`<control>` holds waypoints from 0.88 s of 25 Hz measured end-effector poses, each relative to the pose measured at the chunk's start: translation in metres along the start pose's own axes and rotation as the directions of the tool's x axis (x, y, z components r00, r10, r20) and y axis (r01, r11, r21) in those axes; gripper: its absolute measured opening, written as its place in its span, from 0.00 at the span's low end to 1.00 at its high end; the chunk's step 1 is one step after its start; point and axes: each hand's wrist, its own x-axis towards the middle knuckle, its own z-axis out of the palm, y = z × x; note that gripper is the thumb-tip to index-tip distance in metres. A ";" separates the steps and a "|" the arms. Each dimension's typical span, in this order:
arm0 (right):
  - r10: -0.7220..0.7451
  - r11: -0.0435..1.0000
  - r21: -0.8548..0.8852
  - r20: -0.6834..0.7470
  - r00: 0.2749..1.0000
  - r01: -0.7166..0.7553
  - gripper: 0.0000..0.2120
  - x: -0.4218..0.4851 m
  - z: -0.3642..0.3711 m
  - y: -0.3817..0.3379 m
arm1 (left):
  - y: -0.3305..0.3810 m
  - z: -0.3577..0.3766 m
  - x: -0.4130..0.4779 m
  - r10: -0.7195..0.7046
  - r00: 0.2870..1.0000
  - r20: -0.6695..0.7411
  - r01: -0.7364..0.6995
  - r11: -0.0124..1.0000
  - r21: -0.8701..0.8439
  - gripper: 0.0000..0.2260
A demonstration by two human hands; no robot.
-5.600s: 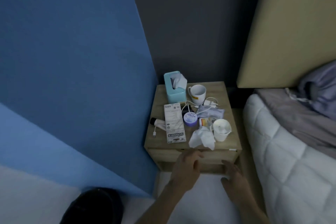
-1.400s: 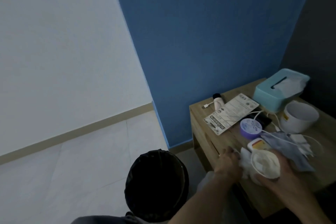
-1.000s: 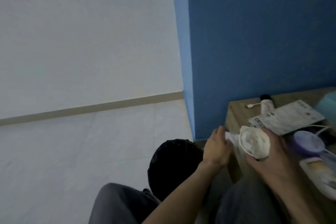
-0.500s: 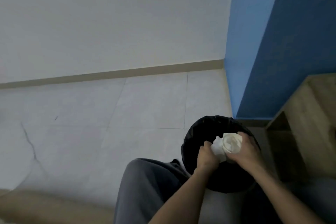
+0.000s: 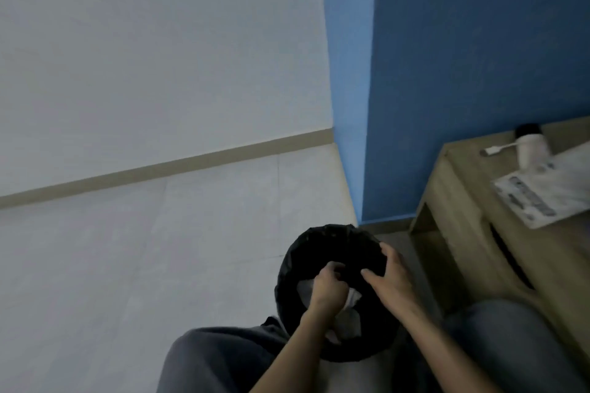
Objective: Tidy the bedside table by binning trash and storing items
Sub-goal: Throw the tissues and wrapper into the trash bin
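Both hands hung over the round black-lined bin (image 5: 335, 239) on the floor beside the wooden bedside table (image 5: 472, 220): the left hand (image 5: 325, 289) curled, the right hand (image 5: 388, 277) spread and empty. White tissue trash (image 5: 351, 319) lay inside. Releasing well below the rim would stop spills; whether the left still gripped tissue was unclear.

I see a matt wood-grain bedside table (image 5: 463, 201), a bin (image 5: 332, 233) lined with crinkled black plastic (slightly glossy), a printed paper packet (image 5: 542, 195), matt painted walls.

Bedside table (image 5: 472, 201): tube (image 5: 531, 147), packet (image 5: 549, 190).
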 end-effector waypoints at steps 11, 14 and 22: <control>-0.090 0.963 0.143 -0.625 0.775 0.227 0.13 -0.048 -0.234 -0.006 | 0.193 0.127 -0.050 0.688 0.664 0.293 -0.731 0.679 0.062 0.17; 0.083 0.980 0.195 -0.513 0.854 0.022 0.14 -0.033 -0.255 0.015 | 0.183 0.165 -0.051 0.641 0.538 0.547 -0.839 0.466 0.279 0.26; 0.352 0.833 0.504 -0.162 0.922 -0.229 0.18 0.019 -0.244 0.019 | 0.173 0.167 -0.041 0.659 0.518 0.545 -0.855 0.413 0.314 0.25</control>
